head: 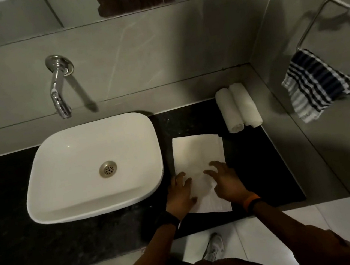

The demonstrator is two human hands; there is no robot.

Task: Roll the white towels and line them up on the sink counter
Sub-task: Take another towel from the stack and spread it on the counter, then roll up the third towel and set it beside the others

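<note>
A white towel lies flat and folded into a long strip on the black sink counter, right of the basin. My left hand rests on the strip's near left part, fingers spread. My right hand hovers or presses on its near right part, fingers apart and curled. Neither hand grips the cloth. Two rolled white towels lie side by side at the back right corner of the counter, touching each other.
A white basin sits on the counter's left part under a chrome wall tap. A striped blue and white cloth hangs from a metal ring on the right wall. A mirror runs along the top.
</note>
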